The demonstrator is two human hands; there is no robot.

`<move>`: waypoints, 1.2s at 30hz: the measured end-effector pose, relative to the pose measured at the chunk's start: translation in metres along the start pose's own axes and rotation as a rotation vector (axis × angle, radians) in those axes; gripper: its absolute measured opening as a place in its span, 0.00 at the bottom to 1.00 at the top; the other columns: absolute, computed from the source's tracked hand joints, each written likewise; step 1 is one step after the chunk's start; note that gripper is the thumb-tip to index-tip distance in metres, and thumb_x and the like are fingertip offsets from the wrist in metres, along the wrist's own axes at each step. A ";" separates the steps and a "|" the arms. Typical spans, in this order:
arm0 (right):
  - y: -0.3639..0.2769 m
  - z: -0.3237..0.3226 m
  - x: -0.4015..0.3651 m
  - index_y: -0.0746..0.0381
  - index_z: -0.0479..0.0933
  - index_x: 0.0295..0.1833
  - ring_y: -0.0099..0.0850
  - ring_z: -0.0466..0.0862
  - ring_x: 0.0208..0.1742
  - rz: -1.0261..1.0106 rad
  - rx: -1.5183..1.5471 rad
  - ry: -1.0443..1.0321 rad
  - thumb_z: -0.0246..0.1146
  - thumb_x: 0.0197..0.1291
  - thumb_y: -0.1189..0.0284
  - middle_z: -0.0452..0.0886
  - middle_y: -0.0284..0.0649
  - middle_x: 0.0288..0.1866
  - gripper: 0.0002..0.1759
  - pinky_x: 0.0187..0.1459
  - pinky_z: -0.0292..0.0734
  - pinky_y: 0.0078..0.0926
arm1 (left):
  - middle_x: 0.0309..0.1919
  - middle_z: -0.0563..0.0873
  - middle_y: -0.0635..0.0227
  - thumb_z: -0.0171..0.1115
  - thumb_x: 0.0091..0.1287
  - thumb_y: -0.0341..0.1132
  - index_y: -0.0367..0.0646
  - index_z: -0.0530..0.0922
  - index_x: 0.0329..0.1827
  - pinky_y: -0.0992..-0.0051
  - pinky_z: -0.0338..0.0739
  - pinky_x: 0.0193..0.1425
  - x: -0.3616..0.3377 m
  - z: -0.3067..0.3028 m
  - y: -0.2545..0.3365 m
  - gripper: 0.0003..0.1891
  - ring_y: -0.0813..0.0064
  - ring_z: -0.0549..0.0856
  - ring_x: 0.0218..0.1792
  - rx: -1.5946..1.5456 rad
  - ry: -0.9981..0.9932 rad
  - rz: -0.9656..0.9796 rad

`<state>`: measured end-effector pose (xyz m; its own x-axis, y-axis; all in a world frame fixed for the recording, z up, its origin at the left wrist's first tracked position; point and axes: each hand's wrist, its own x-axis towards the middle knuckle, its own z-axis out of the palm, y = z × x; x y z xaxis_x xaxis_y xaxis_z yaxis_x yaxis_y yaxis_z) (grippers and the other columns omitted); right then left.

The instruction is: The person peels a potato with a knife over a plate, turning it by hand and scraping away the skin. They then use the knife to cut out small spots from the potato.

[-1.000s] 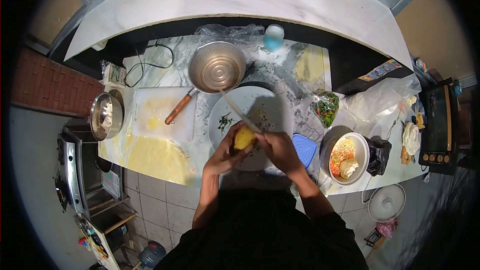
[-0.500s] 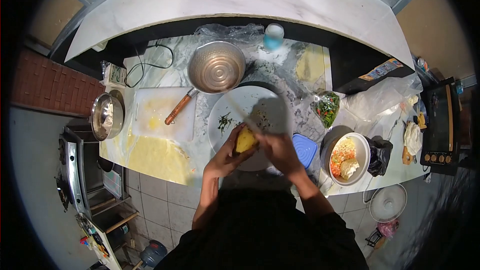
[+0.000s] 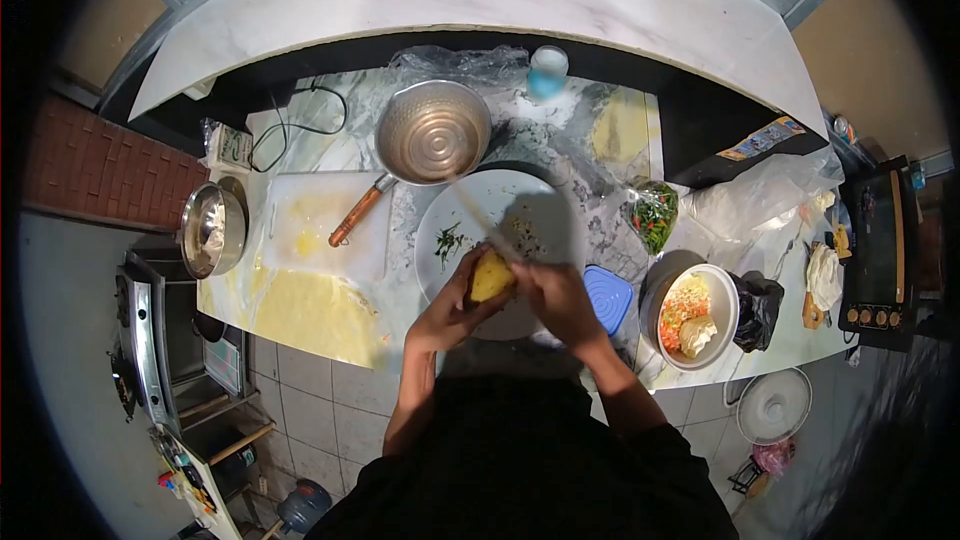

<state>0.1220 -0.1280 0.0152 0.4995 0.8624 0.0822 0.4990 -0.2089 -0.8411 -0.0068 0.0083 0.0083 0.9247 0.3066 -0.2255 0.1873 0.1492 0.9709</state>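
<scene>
My left hand [image 3: 446,315] is wrapped round a yellow potato [image 3: 491,278], its pale flesh facing up. A knife [image 3: 484,221] is in my right hand [image 3: 560,302]; its blade, smeared by motion, slants up and left past the potato's upper edge. Both hands are over a large white plate [image 3: 436,214]. Chopped green herbs [image 3: 450,242] lie on the plate's left side, and small dark bits [image 3: 525,232] are scattered right of its middle. My right fingers hide the knife's handle.
Beyond the plate stands a metal saucepan [image 3: 434,130], its handle over a white cutting board [image 3: 300,230]. To the right are a blue lid [image 3: 608,298], a bag of chillies [image 3: 655,218] and a bowl with diced vegetables [image 3: 684,302]. A metal bowl [image 3: 232,230] sits far left.
The potato has turned slightly in my left hand, showing a wider yellow face. The knife blade has shifted a little; my right hand stays close to the potato.
</scene>
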 end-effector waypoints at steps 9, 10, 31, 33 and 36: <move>-0.004 -0.011 0.011 0.69 0.72 0.26 0.55 0.76 0.27 -0.007 -0.060 0.131 0.58 0.69 0.69 0.74 0.55 0.22 0.18 0.28 0.68 0.44 | 0.66 0.69 0.57 0.68 0.64 0.30 0.35 0.55 0.74 0.73 0.59 0.73 -0.002 0.002 0.004 0.38 0.69 0.66 0.69 0.069 -0.036 0.023; -0.005 -0.009 0.008 0.69 0.72 0.26 0.55 0.76 0.27 0.002 -0.057 0.144 0.58 0.69 0.70 0.74 0.55 0.23 0.18 0.28 0.68 0.44 | 0.66 0.69 0.57 0.68 0.64 0.30 0.35 0.55 0.74 0.73 0.59 0.73 0.000 0.001 0.004 0.38 0.69 0.66 0.69 0.070 -0.034 0.022; -0.019 -0.012 0.002 0.67 0.75 0.28 0.55 0.77 0.28 -0.006 -0.045 0.075 0.56 0.69 0.68 0.76 0.53 0.24 0.18 0.30 0.69 0.48 | 0.66 0.69 0.57 0.68 0.65 0.31 0.36 0.55 0.74 0.73 0.60 0.72 -0.005 0.005 0.013 0.39 0.69 0.65 0.70 -0.076 -0.007 -0.066; -0.015 -0.007 -0.002 0.67 0.76 0.30 0.55 0.77 0.28 -0.042 -0.093 0.027 0.56 0.69 0.67 0.76 0.54 0.25 0.17 0.31 0.70 0.48 | 0.65 0.69 0.58 0.67 0.66 0.31 0.36 0.54 0.75 0.73 0.62 0.70 -0.004 0.007 0.014 0.39 0.69 0.66 0.69 -0.115 -0.020 -0.079; -0.008 -0.010 0.005 0.67 0.77 0.32 0.55 0.77 0.29 0.063 -0.016 -0.032 0.56 0.69 0.66 0.77 0.54 0.26 0.17 0.32 0.70 0.48 | 0.65 0.70 0.58 0.68 0.66 0.31 0.37 0.54 0.75 0.73 0.64 0.69 -0.006 0.005 0.012 0.39 0.69 0.67 0.68 0.034 -0.013 -0.080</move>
<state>0.1277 -0.1263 0.0277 0.5077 0.8614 0.0119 0.4788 -0.2707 -0.8351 -0.0087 0.0039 0.0218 0.9104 0.2830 -0.3017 0.2717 0.1408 0.9520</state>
